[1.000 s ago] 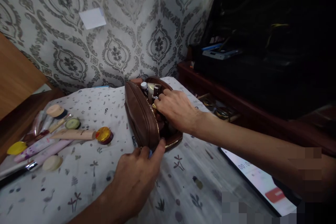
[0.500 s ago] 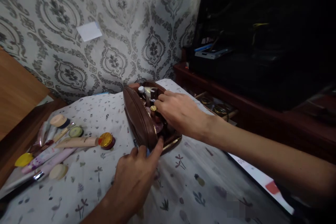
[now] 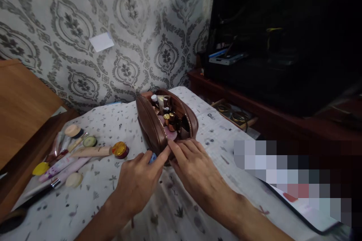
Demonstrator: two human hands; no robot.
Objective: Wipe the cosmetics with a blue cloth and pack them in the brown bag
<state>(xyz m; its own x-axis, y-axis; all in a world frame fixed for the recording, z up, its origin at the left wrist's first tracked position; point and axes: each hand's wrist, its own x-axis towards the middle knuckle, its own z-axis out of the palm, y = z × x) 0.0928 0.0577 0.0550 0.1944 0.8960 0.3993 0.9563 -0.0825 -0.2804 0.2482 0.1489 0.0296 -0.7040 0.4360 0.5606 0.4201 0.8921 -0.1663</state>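
A brown zippered makeup bag (image 3: 152,130) lies unzipped on the patterned sheet. Inside it are a dark bottle with a shiny cap (image 3: 166,104), a white-capped bottle (image 3: 154,98), gold-capped bottles (image 3: 171,121) and something pink (image 3: 170,133). My left hand (image 3: 138,182) grips the bag's near end, its fingers curled. Beside those fingers a small blue bit (image 3: 153,157) shows; I cannot make out what it is. My right hand (image 3: 195,167) holds the rim at the same end, its fingertips close to the left hand's and partly hidden.
Several cosmetics lie left of the bag: a beige tube (image 3: 92,151), a yellow-lidded jar (image 3: 120,149), a green-topped pot (image 3: 89,141) and a black-handled brush (image 3: 34,199). A wooden board (image 3: 25,98) stands at left. A lit screen (image 3: 313,211) lies at right, beside an open drawer (image 3: 234,115).
My right hand has come out of the bag's inside and moved toward me to its near rim, beside the left. The bag's contents are now more visible. The view has shifted slightly.
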